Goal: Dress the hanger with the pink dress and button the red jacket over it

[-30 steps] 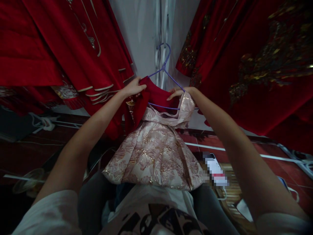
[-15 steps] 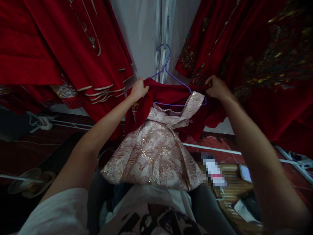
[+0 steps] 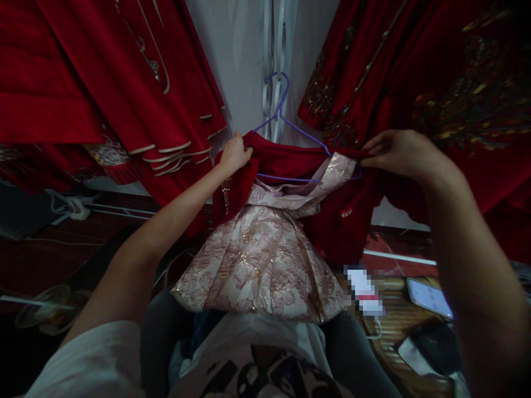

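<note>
A purple hanger hooks onto a white metal rack post. On it hangs a pink and gold brocade dress, whose skirt spreads toward my lap. Behind the dress is a dark red garment, also on the hanger. My left hand is closed on its left shoulder, near a beaded tassel. At the other end my right hand pinches the red cloth, just past the right tip of the hanger and beside the dress strap.
Red embroidered garments hang at left and right. A bamboo stool at lower right carries a phone, a pixelated item and a black and white object. A clear plastic container sits at lower left.
My right hand has moved to the right, drawing the red garment's right side outward over the hanger's end. The right strap has shifted slightly right. My left hand has stayed almost still.
</note>
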Action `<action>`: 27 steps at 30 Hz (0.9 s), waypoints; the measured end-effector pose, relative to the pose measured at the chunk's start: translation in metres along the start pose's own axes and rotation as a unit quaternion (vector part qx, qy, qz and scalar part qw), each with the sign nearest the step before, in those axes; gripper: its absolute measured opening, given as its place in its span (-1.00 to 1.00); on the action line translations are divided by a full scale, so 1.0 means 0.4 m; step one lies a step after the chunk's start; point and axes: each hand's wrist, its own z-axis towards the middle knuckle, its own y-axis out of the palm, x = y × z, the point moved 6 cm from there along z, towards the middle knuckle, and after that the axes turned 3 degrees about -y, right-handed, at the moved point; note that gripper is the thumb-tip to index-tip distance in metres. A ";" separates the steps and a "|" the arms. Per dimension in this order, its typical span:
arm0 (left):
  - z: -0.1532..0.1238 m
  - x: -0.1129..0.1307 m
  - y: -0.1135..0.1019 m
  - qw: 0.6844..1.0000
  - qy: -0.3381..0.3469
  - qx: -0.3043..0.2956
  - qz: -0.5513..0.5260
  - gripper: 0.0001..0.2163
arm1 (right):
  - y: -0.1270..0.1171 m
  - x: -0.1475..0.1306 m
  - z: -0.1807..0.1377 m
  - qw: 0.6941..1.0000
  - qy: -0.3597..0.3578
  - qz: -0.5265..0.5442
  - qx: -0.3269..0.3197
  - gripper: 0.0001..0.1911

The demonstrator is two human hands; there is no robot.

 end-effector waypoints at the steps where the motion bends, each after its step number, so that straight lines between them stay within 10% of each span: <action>1: -0.003 0.003 0.002 1.000 0.000 -0.003 -0.002 -0.58 | -0.006 -0.006 -0.006 1.000 0.006 -0.014 -0.004 -0.78; 8: -0.015 0.017 -0.007 0.999 0.022 -0.048 -0.006 -0.64 | 0.077 -0.023 -0.018 0.995 0.024 0.089 -0.040 -0.89; 17: -0.054 0.000 -0.104 0.995 0.090 0.017 0.044 -0.74 | 0.279 0.031 0.041 0.933 0.139 0.325 0.062 -0.52; 22: -0.103 0.066 0.009 0.990 0.133 -0.047 -0.006 -0.83 | 0.360 -0.140 0.045 0.946 0.054 0.306 0.087 -0.53; 27: -0.139 0.101 0.106 0.985 0.113 -0.050 -0.124 -0.88 | 0.426 -0.312 0.021 0.919 -0.077 0.386 -0.031 -0.66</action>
